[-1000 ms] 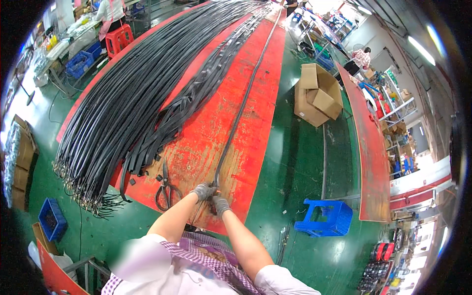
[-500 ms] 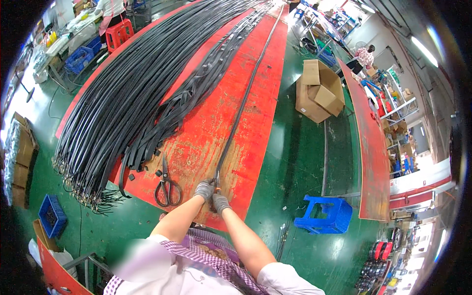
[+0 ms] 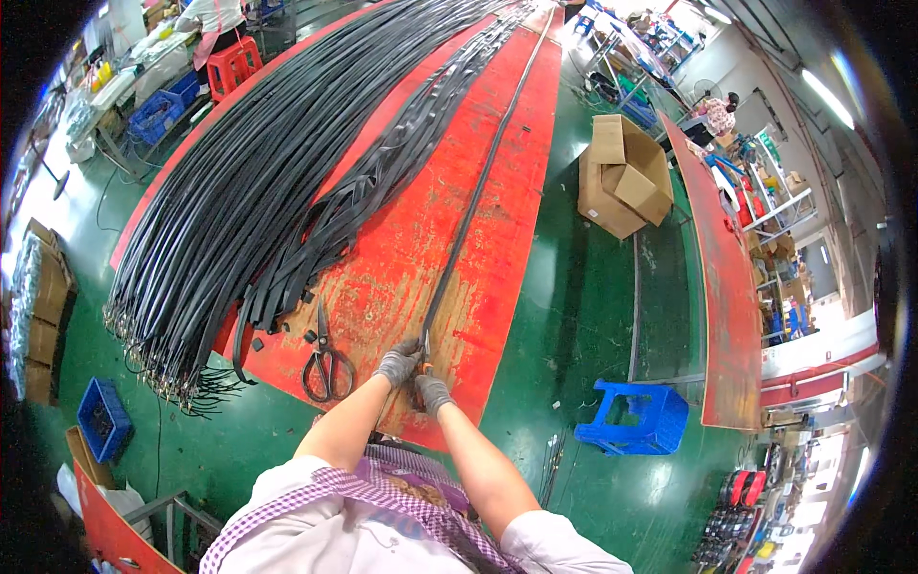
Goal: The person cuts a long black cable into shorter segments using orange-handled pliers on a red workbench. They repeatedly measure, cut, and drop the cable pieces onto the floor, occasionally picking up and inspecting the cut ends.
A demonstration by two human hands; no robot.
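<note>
A long black sleeve-like strip (image 3: 475,196) runs down the red table (image 3: 402,273) to its near edge. My left hand (image 3: 398,363), in a grey glove, is closed around the near end of this strip. Close beside it, my gloved right hand (image 3: 433,393) grips a small hand tool (image 3: 426,367) with an orange handle part and a thin metal blade; its exact kind is hard to make out. The blade lies against the strip by my left fingers. Black-handled scissors (image 3: 327,368) rest on the table to the left, with short black offcuts (image 3: 310,337) near them.
A large bundle of black cables (image 3: 239,191) covers the table's left side, ends hanging over the edge. Flat black strips (image 3: 368,196) lie beside it. On the floor at right are an open cardboard box (image 3: 622,182) and a blue stool (image 3: 633,418); a blue crate (image 3: 103,419) stands left.
My left hand has shifted slightly up along the strip. The gap between my hands is a little wider, and more of the orange-handled tool shows. A person in the background has bent lower.
</note>
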